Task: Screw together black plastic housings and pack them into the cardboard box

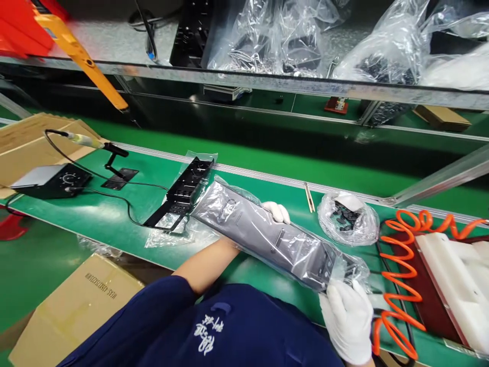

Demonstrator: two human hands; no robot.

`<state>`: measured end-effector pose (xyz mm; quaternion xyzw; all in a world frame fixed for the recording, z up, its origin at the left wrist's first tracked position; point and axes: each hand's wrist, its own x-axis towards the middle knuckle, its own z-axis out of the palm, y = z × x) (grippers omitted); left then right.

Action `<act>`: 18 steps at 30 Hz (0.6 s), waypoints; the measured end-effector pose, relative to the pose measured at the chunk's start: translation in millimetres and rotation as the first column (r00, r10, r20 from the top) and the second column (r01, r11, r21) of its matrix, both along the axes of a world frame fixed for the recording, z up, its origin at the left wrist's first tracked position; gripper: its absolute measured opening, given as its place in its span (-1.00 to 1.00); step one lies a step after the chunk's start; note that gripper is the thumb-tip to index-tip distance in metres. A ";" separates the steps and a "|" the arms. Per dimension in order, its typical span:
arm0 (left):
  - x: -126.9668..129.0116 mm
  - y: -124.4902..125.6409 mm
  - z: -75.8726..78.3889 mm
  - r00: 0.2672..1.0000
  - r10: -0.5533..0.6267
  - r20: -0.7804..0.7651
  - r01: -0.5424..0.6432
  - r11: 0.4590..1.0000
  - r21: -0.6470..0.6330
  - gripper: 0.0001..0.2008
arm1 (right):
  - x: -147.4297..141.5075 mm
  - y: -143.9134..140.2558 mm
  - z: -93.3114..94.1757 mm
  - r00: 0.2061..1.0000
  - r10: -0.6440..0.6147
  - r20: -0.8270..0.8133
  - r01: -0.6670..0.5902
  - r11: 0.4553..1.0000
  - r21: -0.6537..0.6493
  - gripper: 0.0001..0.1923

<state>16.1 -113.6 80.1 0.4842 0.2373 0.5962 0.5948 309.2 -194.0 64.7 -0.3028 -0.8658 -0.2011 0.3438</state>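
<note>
A long dark grey panel [263, 232] in a clear plastic bag lies tilted across the front of my body, above the green bench. My left hand [277, 212], in a white glove, reaches under it, with its fingertips curled over the far edge. At the bag's right end, my gloved right hand [346, 316] grips the bunched plastic with its fingers closed. Left of the panel, a black metal bracket [187, 188] rests on its own plastic wrap. Beyond my hands sits a clear bag of small black parts [346, 216], near a pair of tweezers [309, 198].
At the left stand a soldering iron [86, 140] in its holder and a black control box [57, 181]. A coiled orange air hose [401, 275] borders white blocks [454, 280] on the right. An orange electric screwdriver [84, 58] hangs before the shelf edge [244, 79]. A cardboard box [76, 311] stands below.
</note>
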 end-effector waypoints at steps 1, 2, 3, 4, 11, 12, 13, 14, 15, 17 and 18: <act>0.6 0.8 -1.2 1.000 -0.011 0.013 0.011 1.000 -0.010 -0.42 | -0.8 0.6 0.1 1.000 0.001 0.002 -0.001 1.000 0.015 -0.77; 1.1 0.8 -1.4 0.999 -0.025 0.022 0.025 0.999 -0.022 -0.45 | -1.4 1.2 0.4 1.000 0.005 -0.005 -0.004 1.000 0.023 -0.76; 1.4 0.4 -0.7 0.999 -0.036 0.032 0.037 0.999 -0.033 -0.48 | -1.8 1.7 0.8 1.000 0.005 -0.013 -0.004 1.000 0.023 -0.74; 1.6 -0.5 0.7 0.998 -0.045 0.043 0.047 0.998 -0.042 -0.49 | -2.0 1.9 1.2 1.000 -0.001 -0.019 0.001 1.000 0.020 -0.72; 2.2 -11.8 18.6 0.999 -0.049 0.006 0.049 0.981 -0.186 -0.49 | -3.5 -5.3 2.5 0.996 -0.075 -0.047 0.075 0.997 -0.011 -0.44; 2.2 -12.4 19.2 0.999 -0.041 -0.004 0.040 0.983 -0.179 -0.49 | -3.9 -6.2 2.9 0.995 -0.081 -0.054 0.080 0.997 -0.013 -0.35; 2.4 -12.2 18.7 0.999 -0.041 -0.008 0.039 0.986 -0.163 -0.50 | -4.2 -6.8 3.1 0.994 -0.091 -0.061 0.091 0.996 -0.012 -0.26; 3.0 -11.2 17.4 0.999 -0.049 -0.009 0.047 0.988 -0.146 -0.51 | -4.3 -7.1 3.1 0.993 -0.102 -0.065 0.101 0.995 -0.012 -0.18; 3.9 -9.7 15.5 0.998 -0.062 -0.017 0.059 0.990 -0.132 -0.51 | -4.1 -7.4 2.8 0.992 -0.113 -0.064 0.112 0.994 -0.014 -0.12; 5.8 -7.8 12.5 0.989 -0.037 -0.143 0.017 0.990 -0.138 -0.44 | -3.1 -8.1 0.8 0.990 -0.129 -0.059 0.128 0.992 -0.014 -0.05; 6.0 -8.9 12.3 0.959 -0.002 -0.282 -0.042 0.988 -0.151 -0.37 | -2.2 -8.7 -1.1 0.989 -0.137 -0.053 0.136 0.991 -0.010 -0.04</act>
